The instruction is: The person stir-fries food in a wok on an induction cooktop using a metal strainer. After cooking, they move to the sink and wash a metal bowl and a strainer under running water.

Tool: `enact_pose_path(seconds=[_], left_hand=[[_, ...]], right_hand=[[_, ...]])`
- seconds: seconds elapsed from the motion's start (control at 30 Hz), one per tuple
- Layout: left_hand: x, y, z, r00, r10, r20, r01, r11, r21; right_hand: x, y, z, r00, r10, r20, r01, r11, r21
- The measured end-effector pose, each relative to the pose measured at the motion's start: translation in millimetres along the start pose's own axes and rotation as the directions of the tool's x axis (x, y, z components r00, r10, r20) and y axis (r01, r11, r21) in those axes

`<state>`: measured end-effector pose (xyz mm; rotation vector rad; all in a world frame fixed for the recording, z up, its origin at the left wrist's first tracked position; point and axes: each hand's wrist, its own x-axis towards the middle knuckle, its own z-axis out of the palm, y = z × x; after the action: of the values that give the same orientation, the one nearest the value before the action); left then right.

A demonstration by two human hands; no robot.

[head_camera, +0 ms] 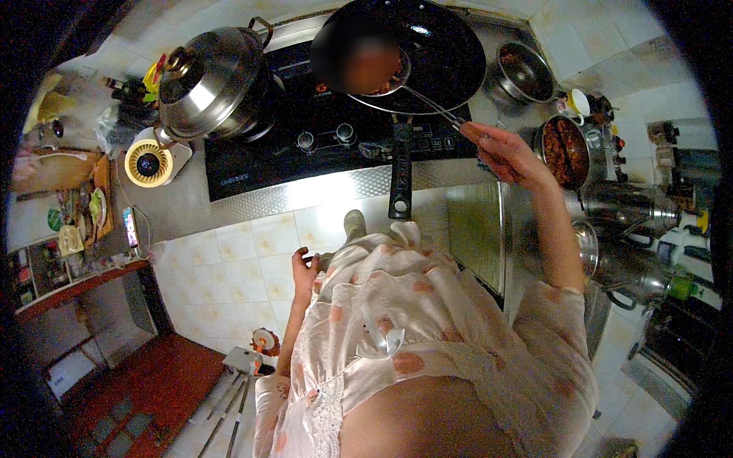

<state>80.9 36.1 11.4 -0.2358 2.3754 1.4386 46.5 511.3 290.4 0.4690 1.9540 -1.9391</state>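
My right hand [504, 151] is closed around the metal handle of a strainer or skimmer [405, 67], whose round head is over the near left side of a black wok [444, 51]. Reddish-brown food shows in that head, and a blurred patch hides part of it. The wok sits on a black glass cooktop [257, 163], its black handle [400, 172] pointing towards me. My left hand [305, 266] hangs low beside my patterned dress, fingers apart and holding nothing. A large steel pot with a domed lid [209, 83] stands at the left of the cooktop.
To the right are a steel bowl [524, 71], a pan of reddish-brown food [566, 151], a white mug [575, 104] and several bottles. A small fan with a cream grille [150, 163] and a phone on a cable [131, 228] lie at the left.
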Motion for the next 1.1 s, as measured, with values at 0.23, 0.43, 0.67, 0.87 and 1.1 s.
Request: enact_pose_path(seconds=[0.23,0.43,0.67,0.87,1.1], left_hand=[[1,12,-4,0.998,0.059,-0.02,-0.056,0.991,0.122],[4,13,1,0.999,0.034,0.025,-0.036,0.994,0.107],[13,22,14,0.994,0.078,0.072,-0.087,0.987,0.138],[8,35,24,0.992,0.042,0.117,-0.054,0.993,0.104],[5,28,27,0.99,-0.006,0.138,-0.003,0.998,0.066]], right_hand=[[22,32,-2,0.999,-0.002,0.051,-0.015,0.944,0.33],[3,8,3,0.982,-0.169,-0.084,0.186,0.939,0.289],[-17,-8,-8,0.945,-0.269,-0.186,0.309,0.922,0.235],[-18,46,-17,0.978,-0.153,-0.144,0.184,0.954,0.235],[-27,65,-9,0.982,-0.107,-0.153,0.162,0.896,0.413]])
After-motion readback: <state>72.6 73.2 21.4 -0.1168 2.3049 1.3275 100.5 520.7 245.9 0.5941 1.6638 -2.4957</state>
